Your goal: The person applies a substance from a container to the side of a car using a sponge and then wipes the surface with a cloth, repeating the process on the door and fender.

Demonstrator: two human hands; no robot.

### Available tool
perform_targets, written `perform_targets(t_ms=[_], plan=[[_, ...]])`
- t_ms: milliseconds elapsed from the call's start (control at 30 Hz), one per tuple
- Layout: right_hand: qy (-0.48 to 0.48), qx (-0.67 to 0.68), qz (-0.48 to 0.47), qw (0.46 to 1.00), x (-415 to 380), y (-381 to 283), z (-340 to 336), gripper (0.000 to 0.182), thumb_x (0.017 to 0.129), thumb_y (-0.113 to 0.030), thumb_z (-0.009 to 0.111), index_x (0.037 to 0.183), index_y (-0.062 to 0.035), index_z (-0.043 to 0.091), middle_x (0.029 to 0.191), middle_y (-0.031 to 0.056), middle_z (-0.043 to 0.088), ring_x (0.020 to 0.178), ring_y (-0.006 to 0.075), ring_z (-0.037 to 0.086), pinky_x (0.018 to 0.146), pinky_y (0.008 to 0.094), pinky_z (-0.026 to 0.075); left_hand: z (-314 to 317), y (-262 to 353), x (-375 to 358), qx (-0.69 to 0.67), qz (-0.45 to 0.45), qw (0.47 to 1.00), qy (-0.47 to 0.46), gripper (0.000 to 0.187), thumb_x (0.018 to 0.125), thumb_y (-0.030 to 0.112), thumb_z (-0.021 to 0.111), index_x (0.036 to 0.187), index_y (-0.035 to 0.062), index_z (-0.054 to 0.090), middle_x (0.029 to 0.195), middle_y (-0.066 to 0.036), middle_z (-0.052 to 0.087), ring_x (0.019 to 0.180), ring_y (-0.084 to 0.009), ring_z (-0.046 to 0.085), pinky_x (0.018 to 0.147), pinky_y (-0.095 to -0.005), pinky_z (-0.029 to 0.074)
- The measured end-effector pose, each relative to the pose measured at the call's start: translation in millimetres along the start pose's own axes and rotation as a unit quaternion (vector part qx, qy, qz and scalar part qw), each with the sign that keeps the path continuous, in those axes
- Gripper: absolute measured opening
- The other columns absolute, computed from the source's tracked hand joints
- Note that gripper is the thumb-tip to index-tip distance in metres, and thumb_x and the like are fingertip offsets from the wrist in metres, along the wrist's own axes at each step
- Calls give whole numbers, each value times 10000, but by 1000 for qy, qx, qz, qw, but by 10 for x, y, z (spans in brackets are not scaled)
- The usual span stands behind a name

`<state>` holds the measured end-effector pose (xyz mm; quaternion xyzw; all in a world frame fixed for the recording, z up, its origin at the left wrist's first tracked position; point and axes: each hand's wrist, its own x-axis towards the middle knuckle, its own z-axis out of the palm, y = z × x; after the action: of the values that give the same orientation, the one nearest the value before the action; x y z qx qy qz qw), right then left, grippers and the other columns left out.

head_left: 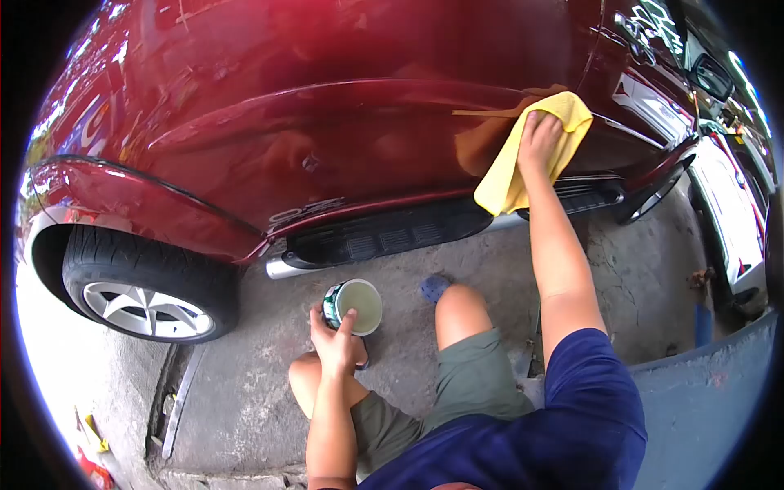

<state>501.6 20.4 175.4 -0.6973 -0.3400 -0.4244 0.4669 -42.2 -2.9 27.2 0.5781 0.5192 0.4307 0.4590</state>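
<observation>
The car [343,122] spans the view, 1 wheel [147,286] at left. The right hand [541,140] presses the cloth [523,163] to its door, fingers together over the fabric. The left hand's [335,341] fingers clamp the tub [359,308], held below the step [392,233].

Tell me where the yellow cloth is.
In the head view, the yellow cloth is right of centre, under the right hand, against the red car door.
</observation>
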Motion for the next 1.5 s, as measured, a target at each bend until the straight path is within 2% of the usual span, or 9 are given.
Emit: perform_targets(t_ms=[300,467,533,667,833,1033,1067,1167,1500], plan=[[106,-12,-94,990,45,-1003,16,512,1014,-424,598,1245,30,546,1247,297,531,1171,486,486,1056,588,359,140,146,7,9,-7,1000,2,594,831,218,850,1299,-31,583,1121,-214,747,1053,-305,730,955,-408,554],[1,234,-172,957,-70,-2738,-92,299,899,-398,686,959,-112,748,997,145,701,957,409,628,862,551,456,363,217,-41,45,6,999,-23,591,840,230,848,1299,-24,577,1114,-214,752,1059,-305,737,950,-411,562],[-195,238,-177,935,-78,-3357,-246,287,842,-371,702,980,-127,765,979,137,717,866,363,673,721,514,512,450,251,-69,70,4,997,-26,584,837,237,847,1291,-20,584,1116,-212,755,1069,-306,739,954,-415,561],[-59,250,-276,926,-391,-4015,39,402,926,-256,639,1265,-41,613,1253,177,610,1228,386,552,1035,492,458,585,238,-97,85,-4,996,-26,574,830,236,849,1280,-13,594,1119,-199,754,1067,-299,736,951,-411,555],[-89,355,-322,873,-186,-3184,70,416,857,-245,735,1235,-84,675,1216,155,647,1158,391,593,999,523,477,500,145,-141,72,1,997,-20,573,828,237,851,1281,-6,598,1118,-191,751,1067,-295,730,947,-403,548],[-77,50,-188,978,328,-678,-395,641,889,-507,783,1256,2,653,1139,251,683,1072,441,629,951,545,465,17,134,-107,71,-8,997,4,605,824,243,855,1319,7,601,1095,-219,770,1055,-324,757,936,-421,576],[-20,5,-211,977,402,-419,-483,532,859,-504,806,1058,-13,751,943,221,742,917,444,701,833,528,538,-60,77,-77,81,-8,996,19,600,824,235,855,1316,6,601,1099,-221,771,1058,-329,757,939,-424,576],[-84,-206,-188,956,335,251,-449,924,837,-730,734,1383,-6,557,1457,271,544,1362,467,494,1101,641,363,-187,60,-42,73,-21,996,50,598,827,232,851,1317,-1,599,1116,-225,770,1063,-343,757,952,-429,576],[-23,68,-441,895,668,-3071,-103,725,976,-599,642,1457,-65,555,1453,205,571,1289,444,563,1065,488,472,126,171,-76,46,-30,998,10,597,831,219,854,1304,-34,591,1120,-200,757,1053,-269,739,952,-390,564]])
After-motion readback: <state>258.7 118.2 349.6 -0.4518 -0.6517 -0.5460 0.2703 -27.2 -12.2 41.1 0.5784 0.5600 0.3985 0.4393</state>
